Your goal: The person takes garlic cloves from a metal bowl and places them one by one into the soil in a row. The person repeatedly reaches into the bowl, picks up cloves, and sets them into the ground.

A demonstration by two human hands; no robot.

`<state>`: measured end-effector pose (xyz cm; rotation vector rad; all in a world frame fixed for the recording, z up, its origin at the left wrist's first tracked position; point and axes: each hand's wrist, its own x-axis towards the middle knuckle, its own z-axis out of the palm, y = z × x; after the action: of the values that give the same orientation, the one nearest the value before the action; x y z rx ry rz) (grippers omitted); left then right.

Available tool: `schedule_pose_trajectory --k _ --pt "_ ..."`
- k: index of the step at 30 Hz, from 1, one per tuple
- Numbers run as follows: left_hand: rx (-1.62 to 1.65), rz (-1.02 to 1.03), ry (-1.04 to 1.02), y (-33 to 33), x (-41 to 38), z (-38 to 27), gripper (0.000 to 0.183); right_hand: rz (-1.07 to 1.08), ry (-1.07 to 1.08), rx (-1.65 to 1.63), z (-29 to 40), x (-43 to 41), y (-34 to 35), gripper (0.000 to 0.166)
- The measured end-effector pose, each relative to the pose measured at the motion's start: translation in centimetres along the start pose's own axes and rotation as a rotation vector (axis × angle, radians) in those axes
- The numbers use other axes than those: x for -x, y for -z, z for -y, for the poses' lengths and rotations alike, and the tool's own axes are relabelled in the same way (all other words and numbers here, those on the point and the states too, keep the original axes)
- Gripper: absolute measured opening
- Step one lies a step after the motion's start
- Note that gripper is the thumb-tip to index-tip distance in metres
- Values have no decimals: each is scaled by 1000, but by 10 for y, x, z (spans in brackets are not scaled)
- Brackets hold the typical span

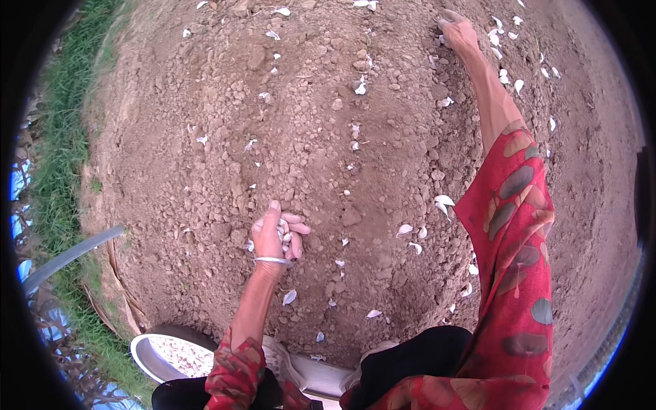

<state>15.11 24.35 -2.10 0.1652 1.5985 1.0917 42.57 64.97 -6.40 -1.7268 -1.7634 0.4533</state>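
My left hand (pixel 271 238) is cupped above the soil, low and left of the middle. Several garlic cloves (pixel 285 231) lie in its palm, and a band circles that wrist. At the upper right, my right hand (pixel 458 35) reaches down to the soil (pixel 312 169) with its fingertips at the ground. A whitish clove (pixel 442 39) shows just below those fingers; whether they grip anything is unclear. More cloves stand or lie in loose rows, among them a pair (pixel 444 204) near my right sleeve and a cluster (pixel 496 38) beyond the right wrist.
A metal bowl (pixel 141 356) with many cloves stands at the lower left, by my leg. Grass (pixel 61 133) borders the soil on the left, where a grey hose or pipe (pixel 72 260) juts in. My shoes (pixel 279 361) are at the bottom.
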Motion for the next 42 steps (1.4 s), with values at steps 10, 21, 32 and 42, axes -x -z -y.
schedule_pose_trajectory --k 10,21,32,42 --pt "-7 -5 15 1 -2 2 44 -62 -346 -509 -19 11 8 17" --pt "9 18 -12 5 -1 4 45 281 -9 -27 28 105 46 11" --pt "21 16 0 8 0 4 45 229 189 224 29 89 26 20" --pt "-4 3 -21 4 -1 3 45 81 13 296 -6 31 -5 20"
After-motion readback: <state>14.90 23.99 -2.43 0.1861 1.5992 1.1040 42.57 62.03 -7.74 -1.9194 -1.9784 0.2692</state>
